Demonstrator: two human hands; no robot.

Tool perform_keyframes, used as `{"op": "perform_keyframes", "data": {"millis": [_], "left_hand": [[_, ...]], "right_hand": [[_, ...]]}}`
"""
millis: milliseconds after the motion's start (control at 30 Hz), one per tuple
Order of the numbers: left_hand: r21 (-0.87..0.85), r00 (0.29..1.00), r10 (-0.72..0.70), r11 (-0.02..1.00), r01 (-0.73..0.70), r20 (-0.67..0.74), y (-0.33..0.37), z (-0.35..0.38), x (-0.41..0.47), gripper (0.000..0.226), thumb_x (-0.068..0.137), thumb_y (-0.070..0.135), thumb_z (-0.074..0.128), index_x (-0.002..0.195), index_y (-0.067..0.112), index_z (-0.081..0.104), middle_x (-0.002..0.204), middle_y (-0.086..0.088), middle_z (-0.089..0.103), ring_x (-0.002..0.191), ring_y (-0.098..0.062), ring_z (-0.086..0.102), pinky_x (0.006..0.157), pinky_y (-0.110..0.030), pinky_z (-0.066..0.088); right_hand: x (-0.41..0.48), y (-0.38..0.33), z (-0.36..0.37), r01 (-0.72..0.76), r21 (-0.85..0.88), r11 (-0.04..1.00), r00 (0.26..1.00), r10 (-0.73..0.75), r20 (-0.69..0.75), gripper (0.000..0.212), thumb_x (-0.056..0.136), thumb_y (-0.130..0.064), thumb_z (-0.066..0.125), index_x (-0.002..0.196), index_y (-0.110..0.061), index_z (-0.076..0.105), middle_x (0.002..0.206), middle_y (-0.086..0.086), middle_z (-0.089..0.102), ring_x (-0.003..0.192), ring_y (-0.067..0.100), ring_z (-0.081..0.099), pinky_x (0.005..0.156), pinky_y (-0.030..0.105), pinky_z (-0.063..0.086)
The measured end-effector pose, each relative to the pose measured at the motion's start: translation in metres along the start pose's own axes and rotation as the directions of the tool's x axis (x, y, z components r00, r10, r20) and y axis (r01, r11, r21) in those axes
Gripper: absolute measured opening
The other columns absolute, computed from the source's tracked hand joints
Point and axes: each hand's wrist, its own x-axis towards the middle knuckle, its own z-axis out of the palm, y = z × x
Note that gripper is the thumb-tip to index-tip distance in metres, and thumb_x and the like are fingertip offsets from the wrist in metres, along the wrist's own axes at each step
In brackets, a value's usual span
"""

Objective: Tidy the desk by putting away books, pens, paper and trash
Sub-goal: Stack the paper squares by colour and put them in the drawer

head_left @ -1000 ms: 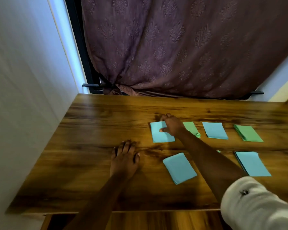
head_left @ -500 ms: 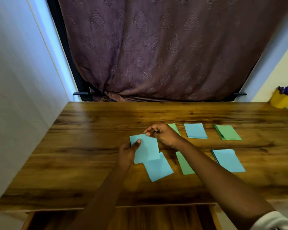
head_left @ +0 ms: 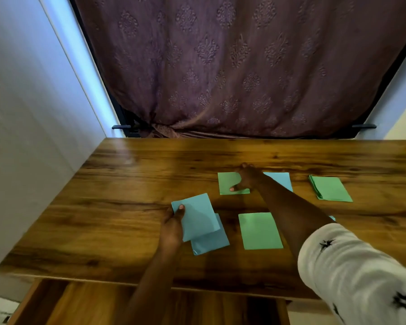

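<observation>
A: Item: blue sheet [head_left: 197,216], likely light, limp. Location?
B: Pinched by its left edge in your left hand [head_left: 172,227]. Your right hand [head_left: 249,178] curls over the green sheet [head_left: 227,184], thumb pressing it onto the tabletop [head_left: 131,184]; lift an edge.

A second ago the light-blue rectangular sheet of paper [head_left: 197,216] lay flat in the far row under the right hand [head_left: 247,178], with the left hand [head_left: 172,227] spread on the brown wooden desk [head_left: 127,207], and half a second ago both hands held it up together. Now the left hand alone grips it by its left edge, thumb on top, above the second light-blue sheet [head_left: 211,243] lying nearer the front. The right hand has let go and reached back to the far row, thumb on the green rectangular sheet of paper [head_left: 227,184], fingers curled at its far edge.
</observation>
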Motion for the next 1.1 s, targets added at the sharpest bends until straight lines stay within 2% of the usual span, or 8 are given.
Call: {"op": "perform_keyframes", "data": {"millis": [100, 200, 367, 500, 600, 767, 867, 1100], "left_hand": [[-0.018, 0.999, -0.005, 1.0, 0.004, -0.032, -0.003, 0.004, -0.003, 0.022, 0.095, 0.021, 0.053, 0.112, 0.007, 0.057, 0.101, -0.014, 0.065, 0.085, -0.03, 0.063, 0.075, -0.046, 0.053], [-0.107, 1.0, -0.011, 0.994, 0.009, -0.021, -0.005, 0.011, -0.014, 0.022, 0.095, 0.018, 0.052, 0.112, 0.003, 0.056, 0.095, -0.013, 0.066, 0.079, -0.027, 0.063, 0.061, -0.037, 0.054], [-0.201, 0.999, -0.053, 0.978, 0.051, -0.007, -0.009, 0.017, -0.027, 0.027, 0.094, 0.022, 0.053, 0.115, 0.005, 0.056, 0.108, -0.021, 0.064, 0.087, -0.033, 0.062, 0.073, -0.041, 0.05], [-0.232, 0.996, -0.085, 0.969, 0.084, 0.005, -0.014, 0.023, -0.036, 0.03, 0.094, 0.024, 0.053, 0.119, 0.007, 0.054, 0.105, -0.018, 0.065, 0.087, -0.031, 0.062, 0.069, -0.039, 0.049], [-0.275, 0.992, -0.115, 0.954, 0.123, 0.045, -0.014, 0.033, -0.043, 0.029, 0.095, 0.024, 0.051, 0.119, 0.009, 0.053, 0.1, -0.014, 0.065, 0.085, -0.028, 0.062, 0.056, -0.032, 0.054], [-0.296, 0.981, -0.144, 0.939, 0.178, 0.132, -0.012, 0.062, -0.056, 0.04, 0.095, 0.031, 0.05, 0.122, 0.002, 0.052, 0.109, -0.017, 0.064, 0.094, -0.031, 0.062, 0.066, -0.038, 0.056], [-0.264, 0.971, -0.123, 0.948, 0.176, 0.206, -0.013, 0.078, -0.063, 0.041, 0.094, 0.036, 0.05, 0.117, 0.003, 0.058, 0.105, -0.02, 0.067, 0.088, -0.036, 0.061, 0.046, -0.031, 0.052], [-0.14, 0.957, -0.132, 0.975, 0.172, 0.258, -0.018, 0.095, -0.069, 0.023, 0.098, 0.021, 0.045, 0.11, 0.007, 0.058, 0.096, -0.011, 0.068, 0.085, -0.025, 0.064, 0.066, -0.034, 0.054]], "right_hand": [[-0.004, -0.002, -0.007, 0.034, -0.127, 0.991, 0.999, -0.038, -0.034, 0.098, 0.065, -0.06, 0.074, 0.144, -0.016, 0.033, 0.148, 0.014, 0.029, 0.136, 0.034, 0.026, 0.11, 0.046, 0.028], [-0.008, 0.004, -0.004, 0.039, -0.167, 0.985, 0.978, -0.072, -0.195, 0.075, 0.069, -0.051, 0.075, 0.129, -0.014, 0.048, 0.134, 0.012, 0.043, 0.126, 0.031, 0.037, 0.101, 0.04, 0.037], [-0.028, 0.017, -0.006, 0.159, 0.406, 0.9, 0.917, 0.018, -0.399, 0.022, 0.083, -0.016, 0.069, 0.103, -0.009, 0.064, 0.114, 0.008, 0.06, 0.106, 0.024, 0.056, 0.081, 0.029, 0.043], [-0.07, 0.024, -0.04, 0.299, 0.72, 0.626, 0.938, -0.055, -0.342, 0.013, 0.088, -0.005, 0.061, 0.101, -0.004, 0.064, 0.094, 0.007, 0.062, 0.083, 0.012, 0.055, 0.075, 0.026, 0.043], [-0.104, 0.027, -0.067, 0.373, 0.766, 0.524, 0.924, -0.133, -0.359, 0.014, 0.089, -0.001, 0.059, 0.102, -0.001, 0.064, 0.084, -0.005, 0.063, 0.072, -0.005, 0.059, 0.063, 0.008, 0.046], [-0.132, 0.013, -0.052, 0.395, 0.704, 0.59, 0.918, -0.224, -0.327, 0.011, 0.086, -0.004, 0.063, 0.097, -0.004, 0.068, 0.091, -0.001, 0.066, 0.086, 0.008, 0.06, 0.083, 0.02, 0.047], [-0.14, 0.005, -0.024, 0.403, 0.588, 0.701, 0.903, -0.197, -0.383, 0.012, 0.087, -0.012, 0.065, 0.097, -0.009, 0.07, 0.098, -0.001, 0.069, 0.091, 0.007, 0.059, 0.081, 0.021, 0.045], [-0.153, 0.0, -0.003, 0.447, 0.496, 0.744, 0.866, -0.222, -0.448, 0.015, 0.084, -0.021, 0.068, 0.097, -0.016, 0.073, 0.096, -0.006, 0.065, 0.092, 0.01, 0.059, 0.082, 0.025, 0.045]]}}
